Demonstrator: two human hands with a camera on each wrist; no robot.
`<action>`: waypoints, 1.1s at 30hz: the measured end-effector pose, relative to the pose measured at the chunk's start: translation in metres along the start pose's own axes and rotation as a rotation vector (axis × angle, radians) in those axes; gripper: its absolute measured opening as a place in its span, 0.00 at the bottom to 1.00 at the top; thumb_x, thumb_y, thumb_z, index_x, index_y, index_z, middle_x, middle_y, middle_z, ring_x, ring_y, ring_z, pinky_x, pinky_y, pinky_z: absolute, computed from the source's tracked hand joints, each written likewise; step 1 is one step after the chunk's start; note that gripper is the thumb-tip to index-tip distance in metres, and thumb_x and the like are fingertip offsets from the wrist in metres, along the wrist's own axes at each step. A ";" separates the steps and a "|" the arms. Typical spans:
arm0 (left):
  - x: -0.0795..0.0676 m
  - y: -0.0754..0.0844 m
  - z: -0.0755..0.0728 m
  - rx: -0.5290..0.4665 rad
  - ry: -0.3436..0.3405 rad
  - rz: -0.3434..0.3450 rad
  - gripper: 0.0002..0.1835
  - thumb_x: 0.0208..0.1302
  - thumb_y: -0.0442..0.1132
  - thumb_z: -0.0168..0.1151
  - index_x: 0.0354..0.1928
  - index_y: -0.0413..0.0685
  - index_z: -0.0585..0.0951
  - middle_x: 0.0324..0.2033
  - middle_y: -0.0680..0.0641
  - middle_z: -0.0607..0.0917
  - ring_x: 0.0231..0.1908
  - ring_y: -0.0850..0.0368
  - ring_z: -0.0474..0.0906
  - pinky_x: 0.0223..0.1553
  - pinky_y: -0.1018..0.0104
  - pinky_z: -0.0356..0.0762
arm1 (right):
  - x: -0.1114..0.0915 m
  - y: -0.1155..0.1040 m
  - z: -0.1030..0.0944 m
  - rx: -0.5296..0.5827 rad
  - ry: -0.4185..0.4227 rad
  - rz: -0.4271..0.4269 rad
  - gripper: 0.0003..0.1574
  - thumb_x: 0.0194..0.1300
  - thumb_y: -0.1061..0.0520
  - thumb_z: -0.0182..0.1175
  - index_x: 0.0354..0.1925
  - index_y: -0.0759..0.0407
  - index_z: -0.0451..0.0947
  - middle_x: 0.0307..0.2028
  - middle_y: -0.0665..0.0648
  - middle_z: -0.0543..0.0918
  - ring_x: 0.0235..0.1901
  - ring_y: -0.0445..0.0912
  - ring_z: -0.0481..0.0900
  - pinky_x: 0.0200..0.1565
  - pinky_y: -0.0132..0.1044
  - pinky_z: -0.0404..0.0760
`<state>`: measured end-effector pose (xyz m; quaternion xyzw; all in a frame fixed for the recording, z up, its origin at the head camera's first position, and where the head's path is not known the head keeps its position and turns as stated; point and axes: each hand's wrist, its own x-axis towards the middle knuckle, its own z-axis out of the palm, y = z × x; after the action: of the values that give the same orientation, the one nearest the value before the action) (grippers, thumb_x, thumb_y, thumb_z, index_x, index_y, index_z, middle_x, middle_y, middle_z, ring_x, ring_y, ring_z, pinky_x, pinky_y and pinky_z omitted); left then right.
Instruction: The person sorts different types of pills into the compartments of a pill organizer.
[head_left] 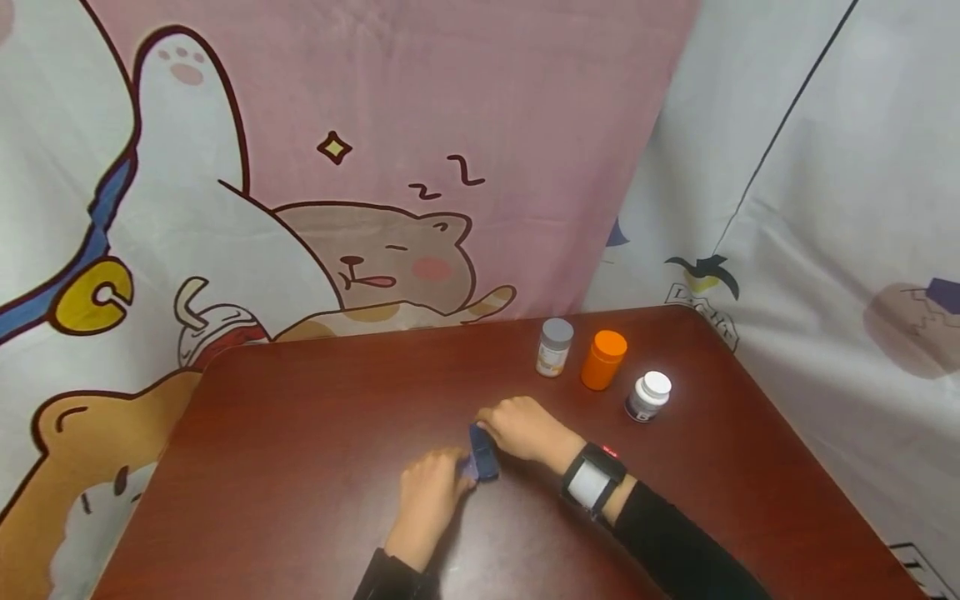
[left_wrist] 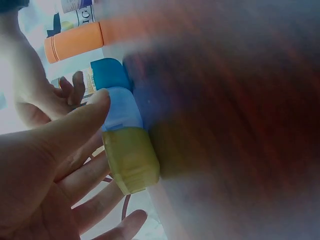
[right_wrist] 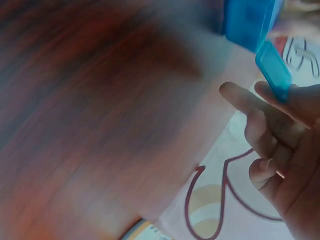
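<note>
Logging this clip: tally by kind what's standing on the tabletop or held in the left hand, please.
Bottles: 3 (grey-capped bottle, orange bottle, white-capped bottle)
Compartment boxes: 1 (multicoloured box, in the left hand)
Total: 4

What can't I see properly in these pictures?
Small print on the white bottle: too small to read in the head view.
The box's yellow section: hidden by the left hand in the head view.
The rest of the box: cut off by the top edge in the right wrist view.
The table's wood pattern: blurred in the left wrist view.
</note>
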<state>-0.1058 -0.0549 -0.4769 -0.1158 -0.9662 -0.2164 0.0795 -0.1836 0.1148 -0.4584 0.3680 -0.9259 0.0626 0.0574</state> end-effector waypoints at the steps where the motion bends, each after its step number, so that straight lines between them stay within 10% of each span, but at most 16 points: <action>1: 0.000 0.000 0.000 -0.002 0.003 0.002 0.21 0.39 0.46 0.74 0.40 0.50 0.85 0.37 0.45 0.89 0.35 0.47 0.82 0.31 0.50 0.81 | 0.001 0.002 0.001 0.000 0.011 0.006 0.10 0.66 0.50 0.55 0.34 0.50 0.81 0.21 0.45 0.81 0.21 0.41 0.77 0.25 0.41 0.82; 33: -0.003 0.003 -0.005 0.000 0.026 0.015 0.22 0.39 0.44 0.74 0.41 0.49 0.85 0.39 0.44 0.89 0.35 0.46 0.83 0.31 0.50 0.83 | -0.029 0.009 0.010 0.017 0.084 0.049 0.16 0.64 0.52 0.56 0.50 0.49 0.80 0.34 0.47 0.88 0.31 0.41 0.81 0.36 0.40 0.85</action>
<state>-0.1014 -0.0552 -0.4720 -0.1201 -0.9641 -0.2174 0.0938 -0.1694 0.1390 -0.4728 0.3425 -0.9310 0.0872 0.0915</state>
